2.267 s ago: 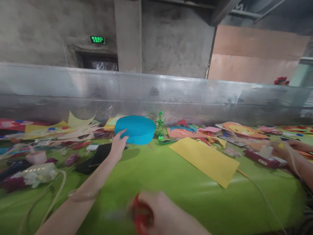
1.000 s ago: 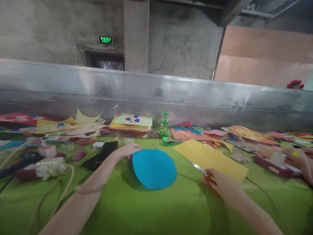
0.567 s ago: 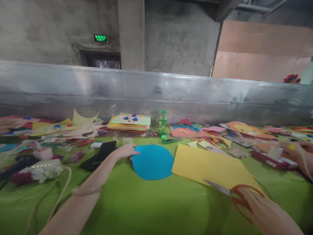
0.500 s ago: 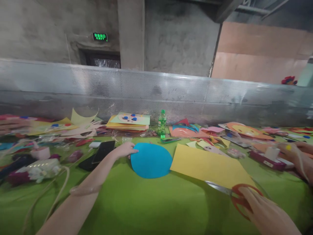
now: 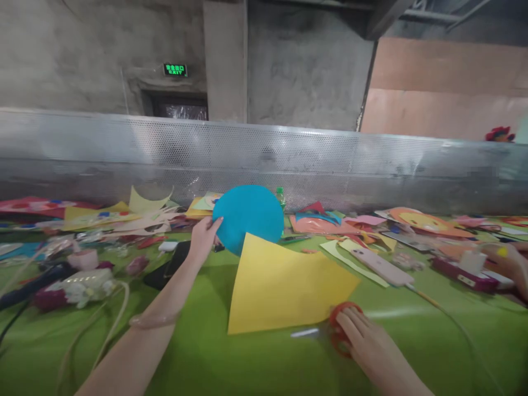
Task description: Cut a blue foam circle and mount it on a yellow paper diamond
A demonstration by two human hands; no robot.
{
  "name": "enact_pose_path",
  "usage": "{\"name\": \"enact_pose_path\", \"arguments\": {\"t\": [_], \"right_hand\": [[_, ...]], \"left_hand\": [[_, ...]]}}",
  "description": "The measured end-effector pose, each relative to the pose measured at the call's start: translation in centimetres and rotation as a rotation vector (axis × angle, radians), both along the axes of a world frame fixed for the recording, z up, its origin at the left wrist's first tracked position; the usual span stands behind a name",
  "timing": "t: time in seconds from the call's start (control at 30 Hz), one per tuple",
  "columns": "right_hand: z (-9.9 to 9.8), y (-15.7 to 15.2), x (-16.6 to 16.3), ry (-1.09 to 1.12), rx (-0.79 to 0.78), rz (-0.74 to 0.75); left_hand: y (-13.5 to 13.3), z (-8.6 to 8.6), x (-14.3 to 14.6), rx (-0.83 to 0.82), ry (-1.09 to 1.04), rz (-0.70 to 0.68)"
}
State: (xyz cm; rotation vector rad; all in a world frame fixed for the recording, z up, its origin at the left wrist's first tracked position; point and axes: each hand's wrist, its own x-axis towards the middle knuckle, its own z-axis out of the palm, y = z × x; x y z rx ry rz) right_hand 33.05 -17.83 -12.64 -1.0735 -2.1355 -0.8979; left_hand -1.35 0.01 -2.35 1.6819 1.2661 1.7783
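Your left hand (image 5: 203, 237) pinched the blue paper oval (image 5: 251, 213); your right hand (image 5: 363, 334) gripped red-handled scissors (image 5: 335, 329) at the yellow paper's edge (image 5: 284, 289).

It is looking like a paper-craft workshop in a rough, unfinished building. A bare concrete wall (image 5: 301, 66) is rising behind, and a green exit sign (image 5: 175, 70) is glowing above a doorway (image 5: 187, 110). A perforated metal panel (image 5: 231, 148) is standing behind the long green desk (image 5: 256, 368), where many cut coloured papers (image 5: 144, 201) are lying and scissors (image 5: 334, 330) are being held.
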Motion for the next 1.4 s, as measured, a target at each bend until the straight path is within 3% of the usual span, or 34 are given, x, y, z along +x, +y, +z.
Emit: {"name": "enact_pose_path", "arguments": {"t": [0.23,0.4,0.67,0.93,1.23,1.4], "right_hand": [[0.4,2.4,-0.2,0.005,-0.070,-0.050],[0.8,1.8,-1.5,-0.031,-0.110,-0.053],[1.6,-2.4,-4.9,0.120,-0.225,-0.046],[1.5,-0.9,-5.2,0.251,-0.353,-0.150],[3.9,-4.7,-4.9,0.520,-0.469,-0.049],[4.0,-2.9,-5.3,0.681,-0.445,-0.072]], "left_hand": [[1.9,-0.5,-2.0,0.114,-0.488,0.190],[2.4,-0.8,-2.5,0.047,-0.677,0.184],[1.9,-1.0,-1.5,-0.027,-0.559,0.115],[1.2,-0.7,-1.1,-0.088,-0.506,0.096],[1.8,-1.2,-1.0,-0.092,-0.447,0.056],[1.4,-1.0,-0.8,-0.107,-0.415,0.042]]}}
